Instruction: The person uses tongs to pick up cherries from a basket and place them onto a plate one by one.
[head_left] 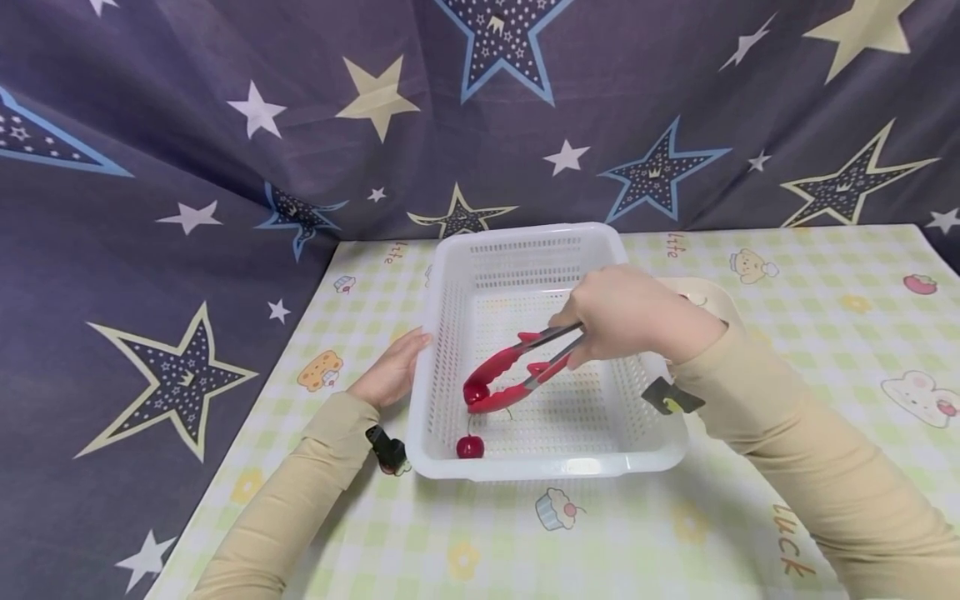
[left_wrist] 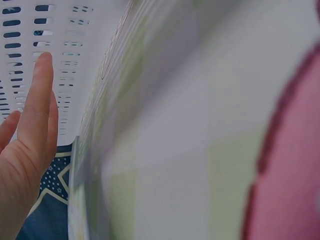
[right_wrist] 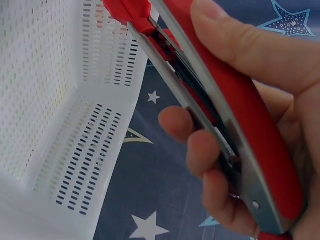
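Note:
My right hand (head_left: 618,312) grips a pair of red-tipped metal tongs (head_left: 517,375), reaching down into a white perforated plastic basket (head_left: 551,467). In the right wrist view the fingers and thumb wrap the red handles of the tongs (right_wrist: 245,130). At the tongs' tips a dark red cherry (head_left: 476,392) sits between the two red heads. Another cherry (head_left: 470,447), its stem upward, lies in the basket's near left corner. My left hand (head_left: 393,367) rests against the basket's left outer wall; its fingers (left_wrist: 37,100) look straight in the left wrist view.
Behind my right forearm, a beige container (head_left: 712,296) stands partly hidden to the right of the basket. A green-and-white checked cloth (head_left: 825,358) covers the table. A dark star-patterned curtain (head_left: 300,108) hangs along the back and left.

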